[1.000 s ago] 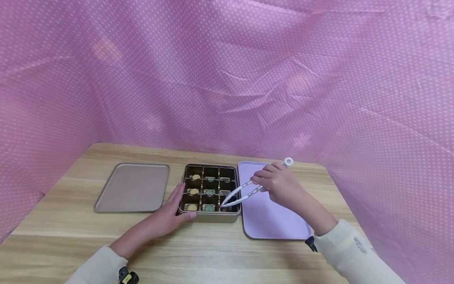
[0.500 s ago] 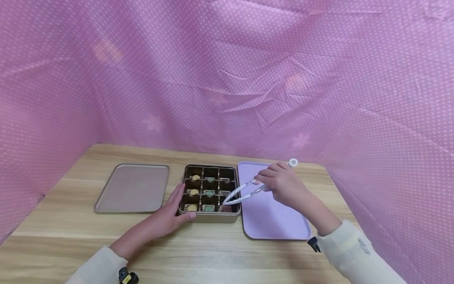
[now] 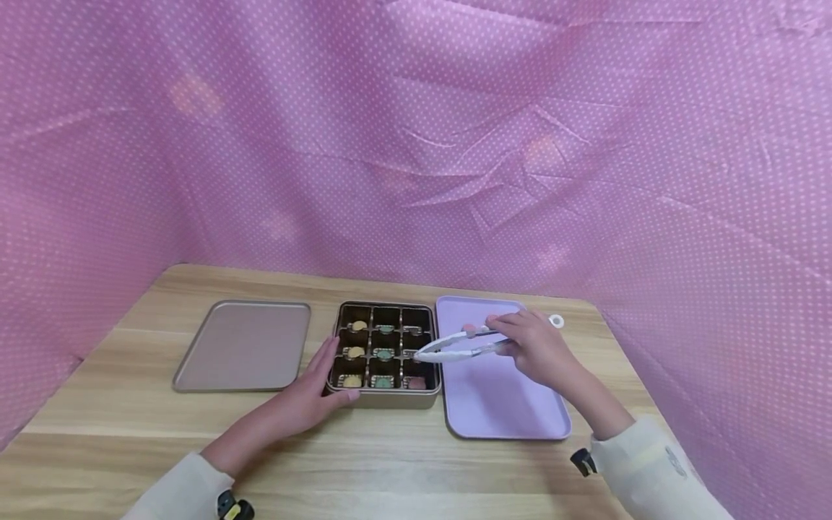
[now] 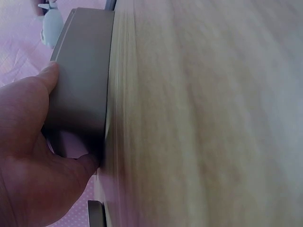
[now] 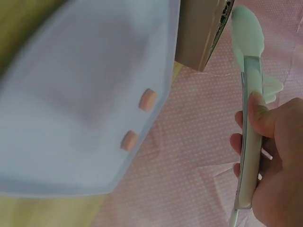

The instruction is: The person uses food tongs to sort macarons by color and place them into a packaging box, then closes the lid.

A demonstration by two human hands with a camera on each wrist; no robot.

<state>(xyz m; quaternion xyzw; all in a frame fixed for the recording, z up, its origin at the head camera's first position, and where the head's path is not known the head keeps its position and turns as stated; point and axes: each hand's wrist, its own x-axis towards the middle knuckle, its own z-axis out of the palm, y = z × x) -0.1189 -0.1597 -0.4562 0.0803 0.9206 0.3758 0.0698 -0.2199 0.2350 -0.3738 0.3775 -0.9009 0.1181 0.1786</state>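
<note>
A metal tin (image 3: 386,399) with nine compartments holds yellow, green and pink round pieces. My left hand (image 3: 316,392) rests against its front left corner, fingers straight along the side wall; the left wrist view shows the thumb (image 4: 46,79) lying on the tin's wall (image 4: 83,90). My right hand (image 3: 536,348) grips white tongs (image 3: 455,347), held nearly level, their tips over the tin's right edge. Nothing shows between the tips (image 5: 246,28). Two pink pieces (image 5: 148,100) (image 5: 129,140) lie on the lilac tray (image 3: 500,404).
The tin's flat lid (image 3: 243,345) lies left of the tin on the wooden table (image 3: 390,462). Pink dotted cloth (image 3: 416,144) hangs close around the back and both sides.
My right hand has moved right and back over the tray. The tongs have levelled out, and their tips have risen out of the tin's front right compartment. The left hand stays put.
</note>
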